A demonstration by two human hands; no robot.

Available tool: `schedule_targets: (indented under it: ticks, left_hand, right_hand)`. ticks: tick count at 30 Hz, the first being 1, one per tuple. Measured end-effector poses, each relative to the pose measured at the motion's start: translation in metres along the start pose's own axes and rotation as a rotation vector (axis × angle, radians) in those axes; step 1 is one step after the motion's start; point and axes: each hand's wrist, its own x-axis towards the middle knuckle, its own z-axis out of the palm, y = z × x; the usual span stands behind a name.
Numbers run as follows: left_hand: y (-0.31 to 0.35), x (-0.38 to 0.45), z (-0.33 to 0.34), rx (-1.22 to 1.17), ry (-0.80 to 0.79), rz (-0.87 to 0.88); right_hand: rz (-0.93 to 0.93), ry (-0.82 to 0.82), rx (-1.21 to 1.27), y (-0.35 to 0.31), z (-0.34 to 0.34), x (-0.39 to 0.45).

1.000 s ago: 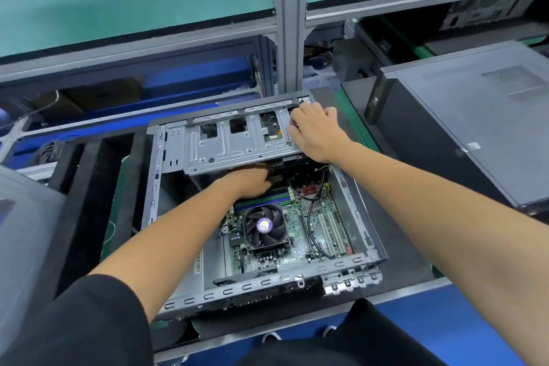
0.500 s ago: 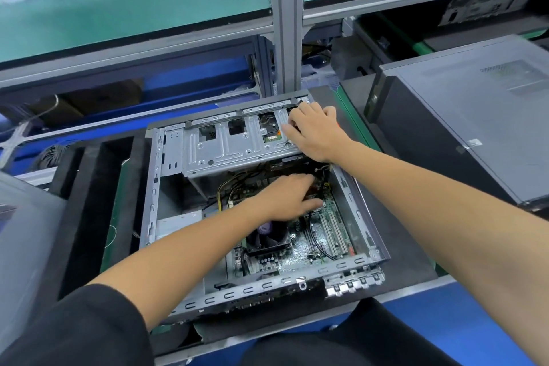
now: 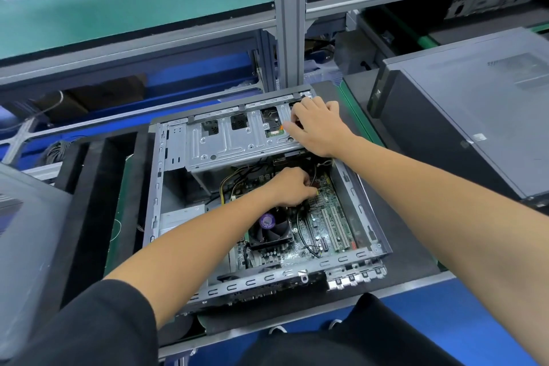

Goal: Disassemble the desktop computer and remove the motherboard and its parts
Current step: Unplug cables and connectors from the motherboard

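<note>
- We see the open computer case lying on its side on the dark mat of the surface, just in front of us, with the green motherboard flat on its floor.
- Our left hand reaches down inside the case, near the far edge of the board. Its fingers are curled over something small there, but we cannot tell what they pinch.
- Our right hand rests on the right end of the metal drive cage, fingers bent over its far edge and gripping it.
- The drive cage spans the far part of the case and covers that end of the board.
- A black fan with a purple sticker sits on the board, just beside our left forearm, which partly covers it.
- Yellow and black cables loop under the cage to the left of the left hand, and a thin black cable crosses the board by the white slots.
- A closed dark computer tower lies well to the right.
- Black foam blocks stand to the left of the case.
- A grey metal post rises behind it, carrying a green shelf.
</note>
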Motion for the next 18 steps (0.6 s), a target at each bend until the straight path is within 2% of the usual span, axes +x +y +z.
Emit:
schedule_targets:
  ticks: [2, 4, 7, 10, 18]
  left_hand:
    - [0.001, 0.003, 0.0, 0.012, 0.007, -0.018]
    - [-0.001, 0.003, 0.002, -0.072, 0.008, -0.002]
    - [-0.005, 0.0, 0.005, -0.164, 0.112, 0.018]
    - [-0.006, 0.004, 0.006, -0.037, 0.183, 0.015]
    - [-0.004, 0.032, 0.009, 0.142, 0.136, -0.102]
  right_hand:
    - [0.003, -0.003, 0.01, 0.0, -0.001, 0.0]
    - [0.006, 0.0, 0.006, -0.001, -0.001, 0.0]
    - [0.002, 0.01, -0.001, 0.0, 0.0, 0.0]
    - [0.001, 0.009, 0.017, 0.0, 0.001, 0.001]
    - [0.008, 0.009, 0.019, 0.001, 0.002, 0.001]
